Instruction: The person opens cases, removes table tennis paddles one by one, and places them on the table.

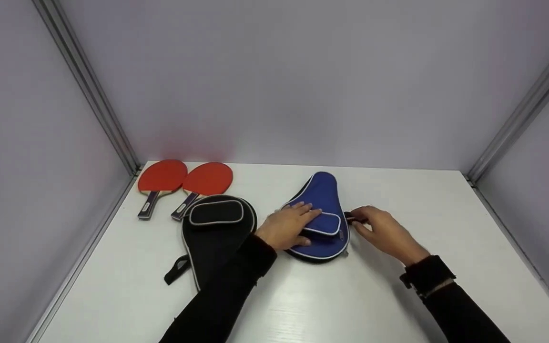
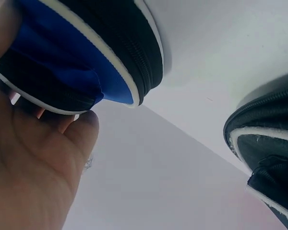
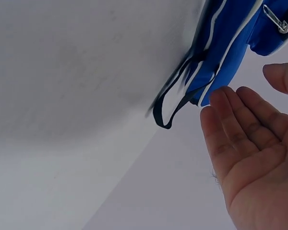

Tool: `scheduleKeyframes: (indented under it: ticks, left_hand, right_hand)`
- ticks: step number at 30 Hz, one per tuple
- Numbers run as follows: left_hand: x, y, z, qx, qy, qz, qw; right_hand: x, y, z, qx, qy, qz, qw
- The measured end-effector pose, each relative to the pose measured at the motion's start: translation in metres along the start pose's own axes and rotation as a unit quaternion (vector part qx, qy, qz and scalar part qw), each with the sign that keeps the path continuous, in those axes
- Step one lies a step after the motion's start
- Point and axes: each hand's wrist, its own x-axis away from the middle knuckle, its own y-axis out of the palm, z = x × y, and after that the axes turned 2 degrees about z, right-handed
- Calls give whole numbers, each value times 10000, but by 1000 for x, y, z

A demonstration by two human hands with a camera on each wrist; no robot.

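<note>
A blue paddle case [image 1: 322, 190] with white piping lies on the table, its narrow end toward the back wall. Across its small zipped pocket [image 1: 329, 223] rests my left hand [image 1: 288, 227], fingers extended. In the left wrist view, those fingertips are partly hidden by the pocket. My right hand [image 1: 385, 233] is at the case's right side, close to a black strap loop [image 3: 159, 111]. The right wrist view shows its fingers nearly straight, beside the loop and not around it. A metal zipper pull [image 3: 276, 20] hangs from the pocket.
A black paddle case [image 1: 210, 243] lies left of the blue one, partly under my left sleeve, its strap [image 1: 177, 270] sticking out leftward. Behind it are two red table tennis paddles [image 1: 162, 175], [image 1: 210, 177]. Pale walls enclose the white table [image 1: 446, 205] at the back and sides.
</note>
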Motion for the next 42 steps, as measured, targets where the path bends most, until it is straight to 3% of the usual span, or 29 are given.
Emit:
scheduleKeyframes:
  ticks: [14,20,24,27,29,32,34,36,37,38,42]
  left_hand:
    - [-15,3,5,-24,-513,227,9984]
    - [-34,26,-5,-190,-618,526,9965]
    - [-54,58,-23,92,-617,777,9950]
    - [-65,74,-31,255,-695,808,9940]
    - [-65,69,-27,243,-780,760,9938]
    - [-66,67,-22,-136,-869,788,9930]
    - [-66,67,-20,18,-908,826,9924]
    - [-66,65,-18,-113,-1001,805,9917]
    - [-69,73,-21,-149,-1017,906,9906]
    - [-67,68,-17,5,-1065,868,9905]
    - [-76,79,-19,163,-1280,941,9872]
  right_hand:
    - [5,6,9,237,37,-333,9992]
    - [4,10,7,217,4,-465,9987]
    - [1,12,5,212,205,-596,9978]
    - [-3,14,3,324,297,-612,9972]
    - [-6,16,3,429,280,-587,9970]
    - [-11,18,3,539,257,-575,9966]
    - [-14,18,3,567,264,-571,9964]
    - [-17,18,4,600,270,-554,9963]
    - [-18,18,4,602,285,-537,9963]
    - [-18,19,5,614,296,-503,9964]
    - [-20,19,7,676,351,-291,9967]
